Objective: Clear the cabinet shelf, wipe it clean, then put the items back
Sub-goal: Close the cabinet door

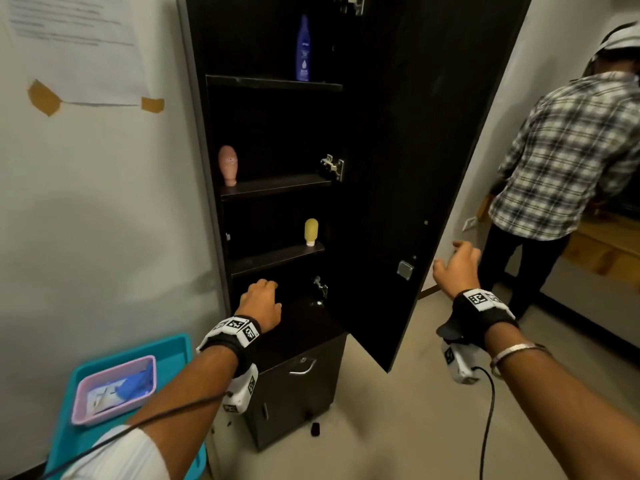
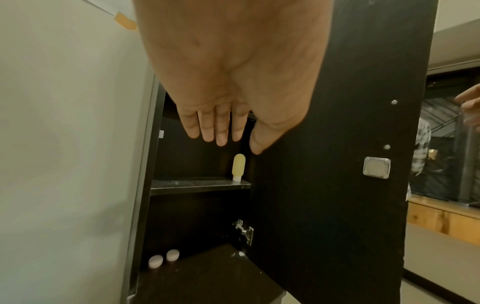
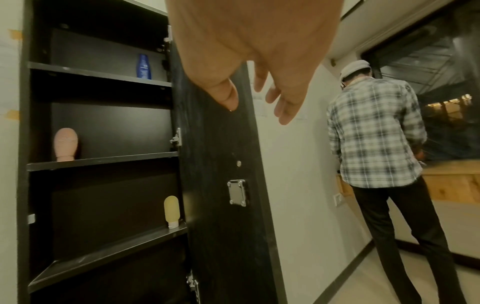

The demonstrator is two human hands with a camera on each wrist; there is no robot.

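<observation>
Three bottles are standing in the open cabinet from the head view — blue bottle on top, pink bottle below, yellow bottle lower still; left hand is reaching in beneath. Left wrist: fingers are lying straight, holding nothing, above two white caps. Right wrist: right hand is hanging loosely spread by the door — empty.
</observation>
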